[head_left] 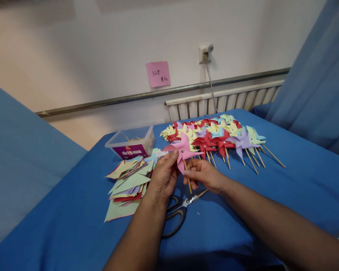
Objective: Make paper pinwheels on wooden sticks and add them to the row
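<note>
A pink paper pinwheel point(184, 149) on a thin wooden stick is held up in front of me, a shiny pin at its middle. My left hand point(165, 173) grips the paper at its left side, thumb on the front. The fingers of my right hand point(202, 174) are closed around the stick just under the paper. Beneath my hands lie scissors point(183, 205) with dark handles, their blades pointing right. Left of them rests a stack of coloured paper pieces point(132, 184), cut into squares and pointed shapes.
Behind the paper stands a clear plastic box point(132, 139) of sticks with a purple label. Several finished pinwheels point(223, 139) in mixed colours lie piled at the back right of the blue-covered table point(237, 226). A radiator point(228, 99) and blue curtains point(307, 71) border it.
</note>
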`<state>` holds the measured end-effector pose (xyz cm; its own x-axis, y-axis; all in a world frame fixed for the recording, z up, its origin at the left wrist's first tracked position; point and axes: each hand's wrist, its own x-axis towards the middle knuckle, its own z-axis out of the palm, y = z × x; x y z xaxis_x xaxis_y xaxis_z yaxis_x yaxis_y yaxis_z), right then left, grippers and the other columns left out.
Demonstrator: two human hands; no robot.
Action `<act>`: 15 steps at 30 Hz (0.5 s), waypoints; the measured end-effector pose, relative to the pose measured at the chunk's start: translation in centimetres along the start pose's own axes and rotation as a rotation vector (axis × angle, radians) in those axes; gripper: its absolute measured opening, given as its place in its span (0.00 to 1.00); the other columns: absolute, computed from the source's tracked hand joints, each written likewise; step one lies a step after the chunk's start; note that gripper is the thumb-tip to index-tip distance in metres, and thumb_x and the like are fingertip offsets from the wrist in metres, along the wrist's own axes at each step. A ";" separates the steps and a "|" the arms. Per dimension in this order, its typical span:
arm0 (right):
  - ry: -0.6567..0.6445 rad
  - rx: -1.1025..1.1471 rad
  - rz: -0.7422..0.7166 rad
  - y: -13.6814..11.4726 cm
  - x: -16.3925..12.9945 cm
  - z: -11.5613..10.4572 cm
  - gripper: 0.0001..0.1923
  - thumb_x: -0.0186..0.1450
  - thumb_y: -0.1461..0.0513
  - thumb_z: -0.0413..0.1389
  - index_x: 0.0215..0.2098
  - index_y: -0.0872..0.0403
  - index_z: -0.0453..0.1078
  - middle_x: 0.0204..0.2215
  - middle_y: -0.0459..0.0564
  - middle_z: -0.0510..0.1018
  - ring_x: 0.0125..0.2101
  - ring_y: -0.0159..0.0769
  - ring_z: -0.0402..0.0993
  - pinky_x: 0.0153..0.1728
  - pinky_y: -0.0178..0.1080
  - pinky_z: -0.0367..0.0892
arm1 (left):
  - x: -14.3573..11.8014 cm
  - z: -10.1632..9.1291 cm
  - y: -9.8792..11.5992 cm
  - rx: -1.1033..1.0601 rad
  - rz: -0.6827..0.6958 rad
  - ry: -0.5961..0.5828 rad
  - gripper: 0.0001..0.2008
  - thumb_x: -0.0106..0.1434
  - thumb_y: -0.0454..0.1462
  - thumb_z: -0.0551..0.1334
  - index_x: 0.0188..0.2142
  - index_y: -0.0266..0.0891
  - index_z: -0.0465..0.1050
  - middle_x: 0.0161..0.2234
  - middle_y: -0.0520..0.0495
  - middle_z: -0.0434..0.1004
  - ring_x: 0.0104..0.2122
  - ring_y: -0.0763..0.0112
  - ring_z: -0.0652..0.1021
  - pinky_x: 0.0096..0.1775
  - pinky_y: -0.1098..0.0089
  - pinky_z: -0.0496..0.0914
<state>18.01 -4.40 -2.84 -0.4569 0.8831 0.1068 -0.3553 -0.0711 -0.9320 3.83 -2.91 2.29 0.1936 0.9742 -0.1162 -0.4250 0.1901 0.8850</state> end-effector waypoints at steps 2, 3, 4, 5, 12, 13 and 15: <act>0.017 0.015 -0.006 -0.1 0.0 0.0 0.19 0.57 0.50 0.65 0.31 0.54 0.64 0.25 0.46 0.81 0.15 0.26 0.70 0.17 0.29 0.60 | 0.0 0.1 0.1 -0.012 0.000 -0.003 0.17 0.51 0.47 0.72 0.30 0.35 0.73 0.23 0.49 0.76 0.21 0.71 0.73 0.23 0.71 0.65; 0.028 0.023 -0.011 -0.1 0.0 0.1 0.19 0.57 0.50 0.65 0.31 0.54 0.64 0.24 0.46 0.81 0.15 0.26 0.70 0.17 0.29 0.60 | 0.0 0.1 0.1 -0.023 0.000 -0.007 0.18 0.52 0.47 0.71 0.31 0.35 0.73 0.24 0.48 0.77 0.21 0.70 0.74 0.23 0.71 0.65; 0.036 0.032 -0.016 -0.1 0.0 0.0 0.19 0.57 0.51 0.65 0.31 0.54 0.64 0.24 0.46 0.81 0.15 0.26 0.70 0.17 0.29 0.60 | 0.0 0.1 0.1 -0.034 0.001 -0.013 0.18 0.52 0.48 0.71 0.32 0.35 0.74 0.25 0.48 0.77 0.21 0.70 0.74 0.23 0.71 0.65; 0.041 0.041 -0.020 -0.1 0.1 0.0 0.19 0.57 0.51 0.65 0.31 0.54 0.64 0.24 0.46 0.81 0.15 0.25 0.70 0.17 0.29 0.60 | 0.0 0.0 0.1 -0.042 0.002 -0.021 0.18 0.53 0.48 0.70 0.32 0.35 0.74 0.25 0.48 0.77 0.21 0.71 0.74 0.23 0.71 0.65; 0.043 0.048 -0.035 0.2 0.3 -0.1 0.19 0.57 0.52 0.65 0.31 0.54 0.64 0.24 0.46 0.81 0.15 0.26 0.71 0.16 0.28 0.59 | 0.5 -0.5 -0.4 -0.064 0.014 -0.038 0.13 0.51 0.40 0.73 0.30 0.35 0.74 0.24 0.50 0.76 0.22 0.73 0.74 0.27 0.72 0.68; 0.043 0.046 -0.035 0.2 0.3 -0.1 0.19 0.57 0.52 0.65 0.31 0.54 0.64 0.24 0.46 0.81 0.15 0.26 0.71 0.16 0.28 0.59 | 0.6 -0.5 -0.4 -0.073 0.014 -0.031 0.13 0.51 0.40 0.73 0.30 0.35 0.74 0.24 0.50 0.77 0.23 0.73 0.75 0.27 0.72 0.69; 0.050 0.042 -0.030 0.2 0.3 -0.1 0.19 0.58 0.51 0.65 0.31 0.54 0.64 0.24 0.46 0.81 0.14 0.26 0.71 0.16 0.28 0.59 | 0.7 -0.6 -0.5 -0.099 0.003 -0.024 0.13 0.52 0.41 0.73 0.31 0.35 0.75 0.25 0.49 0.77 0.24 0.71 0.76 0.28 0.71 0.69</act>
<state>17.85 -4.15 -3.06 -0.4042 0.9073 0.1162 -0.4026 -0.0624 -0.9132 3.65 -2.24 1.47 0.2127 0.9718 -0.1021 -0.5110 0.1997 0.8361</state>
